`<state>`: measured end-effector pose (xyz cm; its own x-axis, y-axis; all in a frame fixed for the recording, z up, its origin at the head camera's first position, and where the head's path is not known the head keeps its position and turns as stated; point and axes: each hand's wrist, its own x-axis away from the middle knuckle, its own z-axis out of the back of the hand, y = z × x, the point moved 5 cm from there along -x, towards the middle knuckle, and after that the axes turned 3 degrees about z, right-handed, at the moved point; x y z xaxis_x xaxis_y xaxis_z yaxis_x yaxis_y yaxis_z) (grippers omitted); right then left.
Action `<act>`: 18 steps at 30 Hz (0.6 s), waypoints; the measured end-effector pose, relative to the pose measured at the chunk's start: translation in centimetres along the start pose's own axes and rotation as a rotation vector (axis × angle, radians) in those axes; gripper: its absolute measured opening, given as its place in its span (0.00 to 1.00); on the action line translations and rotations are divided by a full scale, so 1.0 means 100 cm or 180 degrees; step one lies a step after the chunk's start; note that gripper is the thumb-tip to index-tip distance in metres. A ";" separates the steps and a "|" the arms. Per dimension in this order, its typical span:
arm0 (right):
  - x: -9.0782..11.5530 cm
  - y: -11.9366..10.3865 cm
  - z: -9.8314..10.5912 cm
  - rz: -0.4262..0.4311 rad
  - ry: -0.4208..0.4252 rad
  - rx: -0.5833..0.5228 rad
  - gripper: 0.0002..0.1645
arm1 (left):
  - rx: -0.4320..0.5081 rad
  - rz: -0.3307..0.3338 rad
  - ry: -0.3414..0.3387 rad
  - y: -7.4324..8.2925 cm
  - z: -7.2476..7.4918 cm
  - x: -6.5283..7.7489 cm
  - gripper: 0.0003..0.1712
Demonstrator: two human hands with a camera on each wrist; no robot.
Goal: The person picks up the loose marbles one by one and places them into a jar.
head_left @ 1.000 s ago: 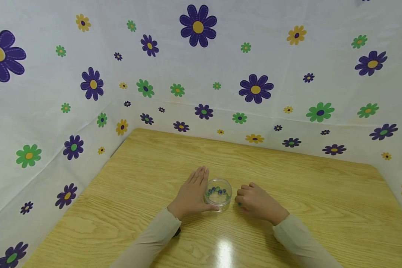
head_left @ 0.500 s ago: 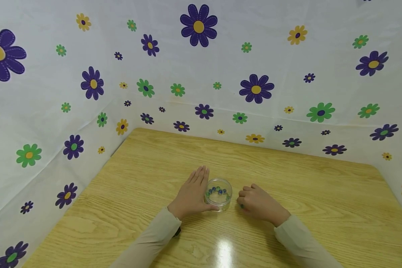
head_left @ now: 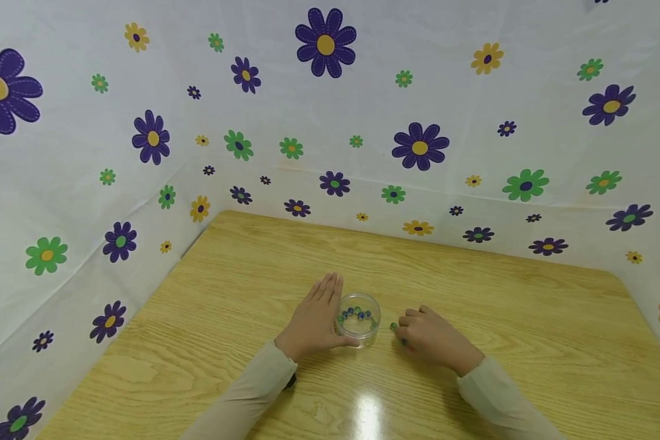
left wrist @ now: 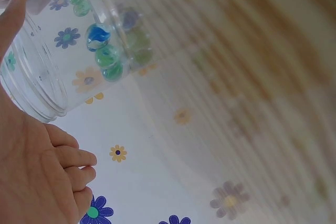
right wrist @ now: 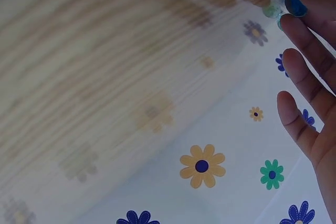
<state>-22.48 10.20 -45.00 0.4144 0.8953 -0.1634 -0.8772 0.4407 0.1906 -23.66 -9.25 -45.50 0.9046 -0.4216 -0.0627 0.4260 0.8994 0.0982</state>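
Note:
A clear round jar [head_left: 359,333] stands on the table with several blue and green glass marbles [head_left: 357,313] at its bottom. My left hand [head_left: 313,321] rests against the jar's left side, fingers straight and thumb stretched along its front. To the right of the jar, my right hand [head_left: 431,336] is low over the table. In the right wrist view its thumb and index finger pinch a dark blue marble [right wrist: 295,3]. Just off the right fingertips, a green marble [head_left: 393,326] lies on the table. Another dark green marble [head_left: 404,342] shows beneath that hand.
The light wood table [head_left: 242,263] reaches back to a white cloth [head_left: 363,110] printed with purple, green and orange flowers, which hangs behind and at the left. Both sleeves are pale; a small dark object [head_left: 291,381] shows under the left cuff.
My right hand has drawn slightly right, away from the jar, and a green marble now shows on the table left of its fingertips. The left hand and jar stay still.

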 end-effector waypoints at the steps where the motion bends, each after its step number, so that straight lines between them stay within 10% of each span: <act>1: 0.001 0.000 0.000 0.0005 0.0013 0.0010 0.07 | 0.0009 -0.0003 0.0004 0.000 0.000 0.000 0.69; 18: 0.013 0.005 0.002 -0.0077 -0.0062 -0.0071 0.09 | 0.0013 0.0003 -0.0012 0.000 0.001 0.001 0.69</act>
<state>-22.31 11.54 -44.91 0.4399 0.8856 -0.1489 -0.8719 0.4609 0.1652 -23.59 -9.26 -45.44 0.9051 -0.4211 -0.0590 0.4251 0.8993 0.1025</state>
